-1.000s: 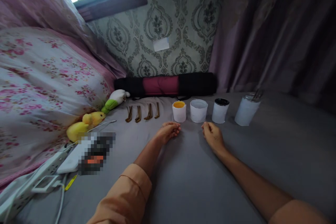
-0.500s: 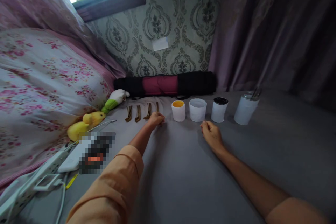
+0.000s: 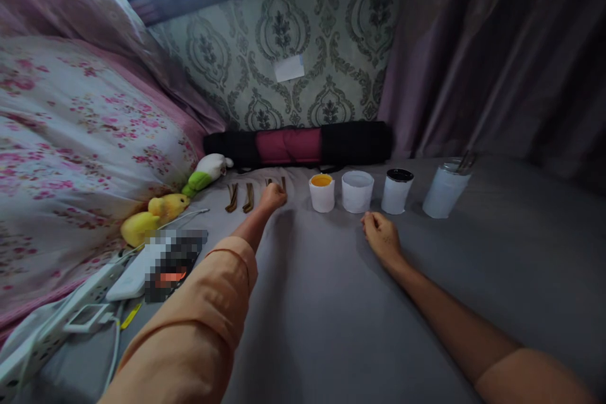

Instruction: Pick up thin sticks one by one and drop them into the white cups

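Note:
My left hand (image 3: 273,196) is closed, reaching to a row of thin brown strips at the back of the grey sheet. It covers most of one bundle, and a single upright strip (image 3: 283,184) shows just beyond its fingers. Whether the fingers grip a strip is hidden. Two bent brown bundles, one (image 3: 231,198) and another (image 3: 249,198), lie to its left. My right hand (image 3: 381,237) rests on the sheet in a loose fist, nothing visible in it. It is nearest to a wide white-wrapped cup (image 3: 357,194), just in front of it.
A white-wrapped cup with a yellow inside (image 3: 322,196), a dark-topped one (image 3: 396,194) and a jar (image 3: 444,192) holding thin sticks share the row. Behind lies a black and maroon roll (image 3: 288,146). Left are plush toys (image 3: 168,207), a power strip (image 3: 61,325) and cables.
My left hand has moved left and farther away, from in front of the last strip to over the bundle beside it. My right hand stays by the cups. The view has tilted slightly.

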A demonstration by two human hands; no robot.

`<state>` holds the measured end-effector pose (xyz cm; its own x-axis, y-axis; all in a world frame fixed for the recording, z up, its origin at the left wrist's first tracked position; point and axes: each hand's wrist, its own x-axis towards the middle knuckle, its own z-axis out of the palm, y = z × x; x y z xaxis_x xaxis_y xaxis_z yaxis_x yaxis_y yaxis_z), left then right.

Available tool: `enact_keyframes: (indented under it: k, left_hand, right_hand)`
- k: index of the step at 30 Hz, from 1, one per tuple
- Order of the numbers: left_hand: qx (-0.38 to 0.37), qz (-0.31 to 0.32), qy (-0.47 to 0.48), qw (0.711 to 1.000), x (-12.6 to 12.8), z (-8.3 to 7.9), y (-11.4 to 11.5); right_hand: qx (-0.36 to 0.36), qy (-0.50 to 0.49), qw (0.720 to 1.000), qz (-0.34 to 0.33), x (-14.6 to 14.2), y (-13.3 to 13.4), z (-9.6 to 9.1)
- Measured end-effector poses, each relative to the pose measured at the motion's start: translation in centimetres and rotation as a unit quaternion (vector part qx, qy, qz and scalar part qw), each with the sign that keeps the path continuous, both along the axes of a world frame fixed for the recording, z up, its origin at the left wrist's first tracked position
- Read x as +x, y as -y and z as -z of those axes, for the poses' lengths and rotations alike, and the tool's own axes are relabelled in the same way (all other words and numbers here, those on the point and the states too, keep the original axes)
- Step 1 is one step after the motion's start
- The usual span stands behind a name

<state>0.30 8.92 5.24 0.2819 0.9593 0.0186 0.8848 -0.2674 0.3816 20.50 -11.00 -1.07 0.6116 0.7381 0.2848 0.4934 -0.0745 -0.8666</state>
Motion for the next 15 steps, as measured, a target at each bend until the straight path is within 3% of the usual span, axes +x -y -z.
enact_keyframes:
  k: [6, 15]
  left_hand:
    - [0.042, 0.000, -0.034, 0.999, 0.0, -0.6, -1.1]
    - [0.024, 0.020, -0.087, 0.996, 0.1, -0.4, -1.6]
  right_hand:
    - [0.000, 0.000, 1.000, -0.002, 0.1, -0.1, 0.2]
    - [0.005, -0.002, 1.000, 0.000, 0.0, -0.2, 0.2]
